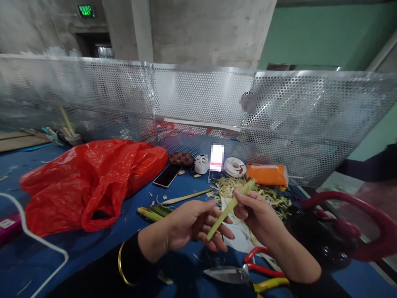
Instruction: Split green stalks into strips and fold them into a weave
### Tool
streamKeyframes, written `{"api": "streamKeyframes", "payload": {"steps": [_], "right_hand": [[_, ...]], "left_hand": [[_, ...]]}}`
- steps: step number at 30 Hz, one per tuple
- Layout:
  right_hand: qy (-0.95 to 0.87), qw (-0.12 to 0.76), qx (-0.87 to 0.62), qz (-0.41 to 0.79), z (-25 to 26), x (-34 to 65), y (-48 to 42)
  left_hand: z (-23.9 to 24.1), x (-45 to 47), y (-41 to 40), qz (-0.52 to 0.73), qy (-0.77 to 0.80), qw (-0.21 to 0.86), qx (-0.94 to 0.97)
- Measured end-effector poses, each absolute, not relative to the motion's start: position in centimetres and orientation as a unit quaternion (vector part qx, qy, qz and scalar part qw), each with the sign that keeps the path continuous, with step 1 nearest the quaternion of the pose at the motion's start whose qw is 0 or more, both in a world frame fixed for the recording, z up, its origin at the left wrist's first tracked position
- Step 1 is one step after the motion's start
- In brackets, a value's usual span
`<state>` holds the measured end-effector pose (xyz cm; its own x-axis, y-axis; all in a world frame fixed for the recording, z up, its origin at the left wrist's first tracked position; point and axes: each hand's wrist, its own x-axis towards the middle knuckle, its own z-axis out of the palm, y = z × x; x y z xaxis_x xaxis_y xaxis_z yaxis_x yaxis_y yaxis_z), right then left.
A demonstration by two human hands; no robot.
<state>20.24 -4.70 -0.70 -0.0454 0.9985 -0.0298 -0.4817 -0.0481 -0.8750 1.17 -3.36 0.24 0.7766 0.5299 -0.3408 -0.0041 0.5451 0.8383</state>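
A flat, pale green plant strip (pixel 225 213), slanted above the blue surface (pixel 89 252), is clamped near its upper end by the thumb and fingers of the right hand (pixel 256 207), while the left hand (pixel 201 221) is loosely spread behind its lower end, probably for steadying, though contact cannot be told. Red-handled metal shears (pixel 226 274) are laid nearby, presumably for easy reach. One strip is held; one pale stick (pixel 186 198), one heap of shredded yellowish-green scraps (pixel 281 200) and one glossy red plastic bag (pixel 102 178) are counted beyond.

Blue table (pixel 82 248), red bag (pixel 93 178) (crumpled), loose stalk (pixel 186 197)
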Motion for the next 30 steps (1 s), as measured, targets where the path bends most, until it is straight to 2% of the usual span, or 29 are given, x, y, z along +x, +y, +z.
{"api": "streamKeyframes", "payload": {"steps": [6, 18, 27, 30], "right_hand": [[-0.366, 0.574, -0.305, 0.666, -1.1, 20.6, -4.3], [-0.429, 0.554, -0.265, 0.662, -1.4, 20.9, -4.2], [-0.433, 0.518, -0.329, 0.661, -2.9, 19.6, -4.4], [-0.464, 0.544, -0.381, 0.587, -3.0, 19.3, -4.4]], "left_hand": [[0.3, 0.8, -3.2, 0.156, 0.295, 0.803, 0.494], [0.3, 0.6, -3.3, 0.135, 0.27, 0.812, 0.499], [-0.4, 1.6, -4.2, 0.121, 0.262, 0.832, 0.474], [-0.2, 1.7, -4.0, 0.2, 0.301, 0.826, 0.432]]}}
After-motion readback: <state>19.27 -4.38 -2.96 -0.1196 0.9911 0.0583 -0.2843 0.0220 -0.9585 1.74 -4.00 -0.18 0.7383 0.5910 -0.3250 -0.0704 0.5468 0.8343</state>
